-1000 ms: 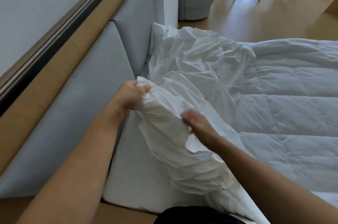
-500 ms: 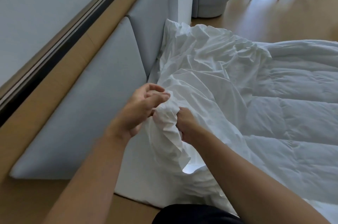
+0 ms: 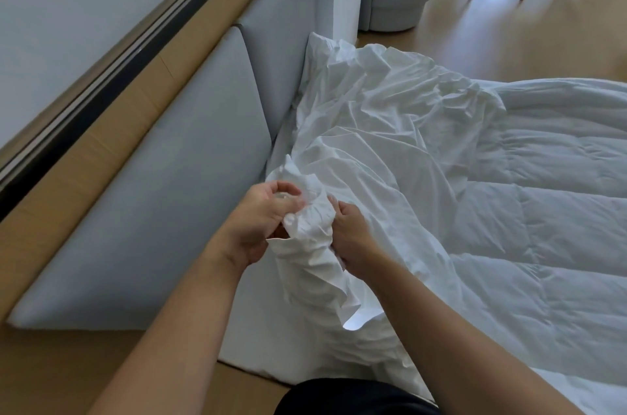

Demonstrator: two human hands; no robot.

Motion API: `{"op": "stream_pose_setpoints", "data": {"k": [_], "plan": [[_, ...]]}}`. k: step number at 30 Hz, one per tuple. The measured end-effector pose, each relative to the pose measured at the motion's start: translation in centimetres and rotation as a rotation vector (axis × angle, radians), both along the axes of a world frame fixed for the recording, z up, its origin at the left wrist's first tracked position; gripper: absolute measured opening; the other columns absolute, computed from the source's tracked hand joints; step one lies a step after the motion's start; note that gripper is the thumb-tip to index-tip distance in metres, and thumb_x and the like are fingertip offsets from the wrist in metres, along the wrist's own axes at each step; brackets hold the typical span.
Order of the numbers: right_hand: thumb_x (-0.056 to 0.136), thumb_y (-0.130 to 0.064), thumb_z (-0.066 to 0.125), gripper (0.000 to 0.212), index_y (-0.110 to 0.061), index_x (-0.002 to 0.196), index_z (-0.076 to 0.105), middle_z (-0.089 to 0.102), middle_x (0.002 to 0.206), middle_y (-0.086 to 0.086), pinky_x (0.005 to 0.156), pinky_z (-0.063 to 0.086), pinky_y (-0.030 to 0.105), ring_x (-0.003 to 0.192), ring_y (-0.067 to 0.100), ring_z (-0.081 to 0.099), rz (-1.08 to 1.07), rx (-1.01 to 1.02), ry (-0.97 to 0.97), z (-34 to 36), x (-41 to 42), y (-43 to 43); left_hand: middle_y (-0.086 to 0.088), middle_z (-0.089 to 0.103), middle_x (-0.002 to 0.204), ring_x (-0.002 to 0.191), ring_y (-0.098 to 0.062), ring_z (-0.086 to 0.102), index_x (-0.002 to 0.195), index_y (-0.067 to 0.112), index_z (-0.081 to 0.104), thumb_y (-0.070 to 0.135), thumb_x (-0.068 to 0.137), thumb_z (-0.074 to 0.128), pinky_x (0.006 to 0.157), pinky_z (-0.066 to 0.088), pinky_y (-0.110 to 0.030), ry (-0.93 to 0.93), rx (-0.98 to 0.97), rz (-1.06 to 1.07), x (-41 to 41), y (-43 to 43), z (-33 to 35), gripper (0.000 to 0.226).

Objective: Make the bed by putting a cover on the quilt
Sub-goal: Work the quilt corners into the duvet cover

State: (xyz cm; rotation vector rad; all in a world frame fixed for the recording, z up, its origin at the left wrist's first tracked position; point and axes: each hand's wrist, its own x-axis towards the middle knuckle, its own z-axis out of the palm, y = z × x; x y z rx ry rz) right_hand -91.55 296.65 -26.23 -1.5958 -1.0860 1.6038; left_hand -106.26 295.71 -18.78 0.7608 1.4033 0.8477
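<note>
Fingers [image 3: 286, 188] of left hand [image 3: 254, 228] and right hand [image 3: 353, 238] clutching bunched cover [image 3: 356, 150], quilt [image 3: 559, 218] alongside

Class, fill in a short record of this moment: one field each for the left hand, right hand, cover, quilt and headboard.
left hand: grips a bunched part of the cover
right hand: grips the same bunch from the other side
cover: white, crumpled, heaped beside the headboard
quilt: white, stitched in panels, spread flat, partly under the cover
headboard: grey padded panels, left of the bedding
</note>
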Motion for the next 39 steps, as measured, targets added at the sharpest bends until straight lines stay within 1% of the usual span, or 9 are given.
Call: {"op": "stream_pose_setpoints", "data": {"k": [4,9,13,16,19,23,27,33,39], "plan": [[0.105,-0.029,0.048,0.043,0.007,0.083,0.059,0.055,0.071,0.006,0.061,0.043,0.030,0.065,0.016,0.051,0.021,0.002,-0.042,1.0,-0.5,-0.3,-0.011,0.062,0.074,0.057,-0.018,0.060,0.089,0.016,0.057,-0.008,0.094,0.054,0.049,0.052,-0.027,-0.098,0.249,0.123,0.9,1.0,2.8,0.025],[0.102,0.001,0.046,0.036,-0.017,0.071,0.048,0.048,0.069,-0.005,0.062,0.042,0.011,0.063,0.001,0.047,0.063,-0.060,0.091,2.1,0.3,-1.8,-0.008,0.059,0.071,0.057,-0.022,0.050,0.101,0.017,0.055,0.005,0.099,0.058,0.046,0.047,-0.029,0.026,0.392,-0.164,4.1,1.0,4.0,0.013],[0.105,-0.004,0.042,0.034,-0.014,0.072,0.044,0.042,0.074,0.003,0.059,0.037,0.023,0.066,0.015,0.042,-0.033,-0.324,0.081,0.7,1.5,-1.6,-0.007,0.075,0.090,0.065,-0.020,0.059,0.109,0.017,0.054,0.007,0.100,0.053,0.060,0.050,-0.028,0.142,0.357,0.025,3.1,-0.2,1.6,0.014],[0.105,-0.006,0.040,0.033,-0.016,0.074,0.040,0.040,0.077,0.002,0.062,0.038,0.021,0.074,0.018,0.047,-0.054,-0.397,0.013,0.8,1.4,-1.5,-0.003,0.072,0.093,0.088,-0.023,0.068,0.098,0.015,0.065,0.049,0.087,0.068,0.074,0.054,-0.030,0.505,0.181,0.091,1.7,-1.5,-2.1,0.036],[0.104,-0.007,0.044,0.025,-0.019,0.082,0.046,0.042,0.082,0.003,0.079,0.039,0.030,0.085,0.023,0.048,-0.093,-0.366,0.073,0.5,1.2,-1.1,-0.004,0.076,0.097,0.097,-0.026,0.070,0.099,0.012,0.073,0.091,0.070,0.053,0.093,0.055,-0.049,0.361,-0.043,-0.104,0.9,-2.3,-4.4,0.087],[0.106,-0.010,0.043,0.008,-0.011,0.108,0.051,0.044,0.088,0.005,0.089,0.037,0.035,0.100,0.025,0.044,-0.098,-0.368,0.046,1.3,1.7,-0.5,0.000,0.077,0.097,0.099,-0.022,0.071,0.101,0.015,0.075,0.073,0.089,0.048,0.094,0.055,-0.051,0.292,0.047,-0.147,2.1,-2.4,-4.4,0.065],[0.108,-0.005,0.033,0.038,0.007,0.142,0.042,0.053,0.132,0.022,0.100,0.040,0.035,0.131,0.038,0.048,-0.185,-0.320,0.034,2.1,2.7,0.3,-0.014,0.075,0.091,0.086,-0.032,0.070,0.097,0.001,0.067,0.059,0.091,0.050,0.084,0.056,-0.054,0.228,0.205,-0.032,2.7,-2.1,-4.6,0.060],[0.103,0.003,0.038,0.036,-0.015,0.072,0.044,0.039,0.068,0.001,0.068,0.037,0.027,0.067,0.016,0.038,-0.339,-0.168,0.133,2.4,3.1,2.3,0.003,0.038,0.059,0.055,-0.012,0.036,0.070,0.007,0.041,0.063,0.095,0.051,0.052,0.035,-0.030,0.241,0.360,0.083,1.9,-3.3,-5.7,0.062],[0.108,-0.006,0.034,0.030,-0.017,0.082,0.046,0.043,0.077,0.001,0.074,0.041,0.025,0.071,0.012,0.043,-0.311,-0.167,0.097,2.5,4.4,1.4,0.011,0.036,0.056,0.054,-0.009,0.033,0.063,0.022,0.039,0.051,0.098,0.051,0.053,0.032,-0.030,0.281,0.429,0.081,2.4,-4.3,-5.8,0.047]]}}
